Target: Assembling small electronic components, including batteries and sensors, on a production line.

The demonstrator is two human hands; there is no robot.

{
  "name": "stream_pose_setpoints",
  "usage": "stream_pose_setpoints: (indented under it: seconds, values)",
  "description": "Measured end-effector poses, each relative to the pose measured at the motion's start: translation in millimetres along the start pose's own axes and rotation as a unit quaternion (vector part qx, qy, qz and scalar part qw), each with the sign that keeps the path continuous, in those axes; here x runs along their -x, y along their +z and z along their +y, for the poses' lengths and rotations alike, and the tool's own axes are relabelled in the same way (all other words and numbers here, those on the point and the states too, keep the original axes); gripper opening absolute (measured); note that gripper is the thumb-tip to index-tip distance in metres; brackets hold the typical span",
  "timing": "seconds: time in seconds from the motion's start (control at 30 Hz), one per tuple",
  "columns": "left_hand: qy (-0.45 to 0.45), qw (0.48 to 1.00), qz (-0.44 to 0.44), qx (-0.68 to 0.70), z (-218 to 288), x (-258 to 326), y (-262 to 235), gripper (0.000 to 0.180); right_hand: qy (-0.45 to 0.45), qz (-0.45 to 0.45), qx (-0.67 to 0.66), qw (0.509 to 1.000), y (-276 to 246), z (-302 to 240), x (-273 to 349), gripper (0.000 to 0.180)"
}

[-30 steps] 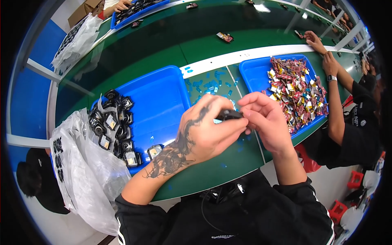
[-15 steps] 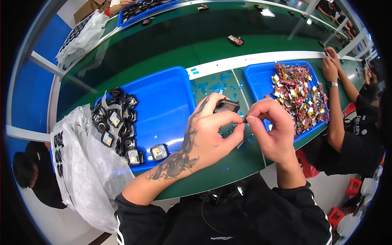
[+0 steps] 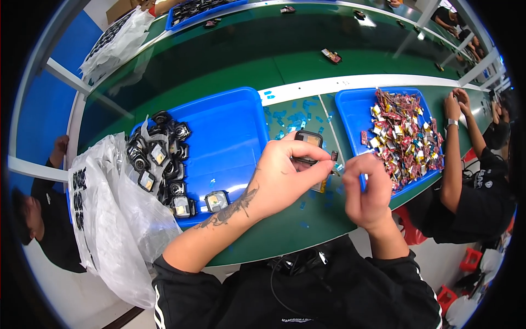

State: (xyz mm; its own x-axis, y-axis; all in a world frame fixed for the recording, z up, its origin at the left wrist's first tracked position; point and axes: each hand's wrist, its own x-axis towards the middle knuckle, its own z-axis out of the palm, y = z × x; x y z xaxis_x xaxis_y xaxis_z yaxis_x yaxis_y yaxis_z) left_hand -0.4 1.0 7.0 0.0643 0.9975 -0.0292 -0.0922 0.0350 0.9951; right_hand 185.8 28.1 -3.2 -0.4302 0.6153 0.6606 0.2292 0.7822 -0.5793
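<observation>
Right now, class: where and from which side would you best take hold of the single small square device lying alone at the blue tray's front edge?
Grip the small square device by its two opposite black side edges, coming straight down from above. It lies flat, face up, apart from the pile of devices, so its sides look free; the blue tray rim probably blocks a low approach.

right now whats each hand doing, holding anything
Left hand: closed on a small black square device.
Right hand: fingers pinched shut beside the device; what it holds cannot be told.

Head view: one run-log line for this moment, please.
left hand: holds small black square device | right hand: pinching at device's edge | left blue tray: black devices | right blue tray: colourful packets
</observation>
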Motion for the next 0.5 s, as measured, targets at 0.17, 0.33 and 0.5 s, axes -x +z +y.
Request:
stream_pose_setpoints:
  seconds: [0.17, 0.33, 0.5]
  values:
    - [-0.046, 0.997, -0.007, 0.059, 0.1, -2.2, -6.2, 0.013, 0.12, -0.063, 0.118, 0.984, -1.2, -0.8, -10.4, 0.02]
    - [-0.09, 0.983, -0.108, 0.12, 7.1, -2.6, -9.0, 0.011, 0.248, -0.052, -0.294, 0.922, -13.6, 7.7, -10.3, 0.023]
    - [-0.059, 0.986, -0.119, 0.096, 4.5, 0.2, -7.8, 0.017, 0.24, -0.064, -0.355, 0.901, -9.1, 6.8, -15.2, 0.019]
